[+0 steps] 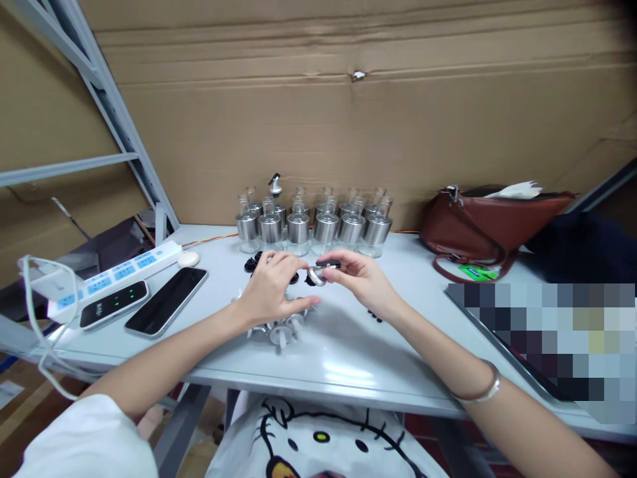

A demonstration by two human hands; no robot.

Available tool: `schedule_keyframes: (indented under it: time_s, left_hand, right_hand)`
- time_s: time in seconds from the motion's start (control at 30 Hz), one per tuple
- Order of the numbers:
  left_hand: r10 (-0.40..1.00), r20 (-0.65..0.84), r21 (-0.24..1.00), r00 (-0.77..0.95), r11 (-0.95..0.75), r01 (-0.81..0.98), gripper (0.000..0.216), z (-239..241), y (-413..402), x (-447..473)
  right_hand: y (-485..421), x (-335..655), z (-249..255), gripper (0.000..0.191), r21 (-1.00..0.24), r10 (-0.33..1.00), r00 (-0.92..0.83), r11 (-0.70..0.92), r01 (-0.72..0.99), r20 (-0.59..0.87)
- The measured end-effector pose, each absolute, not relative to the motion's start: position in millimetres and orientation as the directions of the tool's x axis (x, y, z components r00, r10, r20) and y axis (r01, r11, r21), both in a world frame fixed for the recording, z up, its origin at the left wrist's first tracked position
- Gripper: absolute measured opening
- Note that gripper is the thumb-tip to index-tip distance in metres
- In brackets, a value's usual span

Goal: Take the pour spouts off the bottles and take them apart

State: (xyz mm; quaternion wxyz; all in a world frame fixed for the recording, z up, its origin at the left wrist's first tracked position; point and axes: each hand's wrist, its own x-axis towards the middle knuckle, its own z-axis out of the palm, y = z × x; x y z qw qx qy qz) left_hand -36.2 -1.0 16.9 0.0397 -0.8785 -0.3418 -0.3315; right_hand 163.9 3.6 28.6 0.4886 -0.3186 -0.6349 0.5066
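My right hand [361, 275] pinches a bottle pourer [317, 275], a silver cap with a black lever and a dark lower end. Just left of it is my left hand [273, 285], its thumb stretched apart from the fingers and nothing visibly held. Several black stopper-like parts [250, 265] lie behind and partly under the left hand. A cluster of pale, disc-shaped parts with stems [281, 335] lies below that hand, partly hidden by it. Behind stand rows of glass bottles with silver bands [326, 229]; one back-row bottle bears a pourer [275, 184].
On the left lie a power strip [124, 271], a phone [166, 302], a dark device with green lights [114, 305] and a round white object [188, 259]. A brown bag [478, 226] sits at the back right. Small black bits [375, 316] lie near my right wrist. Cardboard [298, 99] stands behind.
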Motion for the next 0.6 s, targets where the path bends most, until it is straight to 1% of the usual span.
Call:
schedule_keyframes:
  time_s: [0.07,0.17,0.2,0.27,0.3,0.37,0.43,0.53,0.6]
  left_hand:
    - [0.549,0.615,0.116,0.566,-0.773,0.624,0.058,16.2,-1.9,-35.8]
    - [0.535,0.613,0.088,0.582,-0.778,0.622,0.054,15.1,-2.7,-35.7]
    - [0.536,0.611,0.083,0.583,-0.775,0.626,0.053,14.6,-2.6,-35.8]
    - [0.538,0.605,0.068,0.587,-0.769,0.635,0.051,13.4,-2.1,-35.8]
    - [0.535,0.603,0.056,0.592,-0.768,0.638,0.050,12.8,-1.8,-35.7]
    - [0.514,0.607,0.027,0.606,-0.775,0.631,0.046,12.0,-1.4,-35.3]
    - [0.474,0.621,-0.005,0.625,-0.794,0.608,0.042,11.6,-1.4,-34.7]
    - [0.430,0.635,-0.031,0.642,-0.815,0.578,0.040,11.4,-2.1,-34.2]
    - [0.418,0.636,-0.043,0.648,-0.820,0.571,0.042,11.2,-2.6,-34.1]
  right_hand:
    - [1.2,162.6,28.7,0.020,-0.947,0.875,-0.363,0.291,-0.137,0.322]
    - [-1.5,162.2,27.5,0.015,-0.931,0.834,-0.413,0.334,-0.150,0.366]
    - [-2.4,162.4,26.9,0.014,-0.924,0.825,-0.418,0.360,-0.130,0.380]
    - [-4.5,163.0,25.8,0.015,-0.889,0.812,-0.401,0.458,-0.012,0.423]
    - [-5.8,163.2,25.2,0.016,-0.847,0.802,-0.378,0.526,0.079,0.462]
    - [-8.2,163.3,24.2,0.017,-0.712,0.760,-0.329,0.645,0.278,0.561]
    - [-9.9,162.8,22.8,0.021,-0.585,0.709,-0.291,0.700,0.410,0.643]
    - [-10.8,161.6,20.4,0.025,-0.461,0.623,-0.279,0.752,0.471,0.731]
    - [-10.7,161.0,19.3,0.024,-0.352,0.525,-0.316,0.811,0.466,0.791]
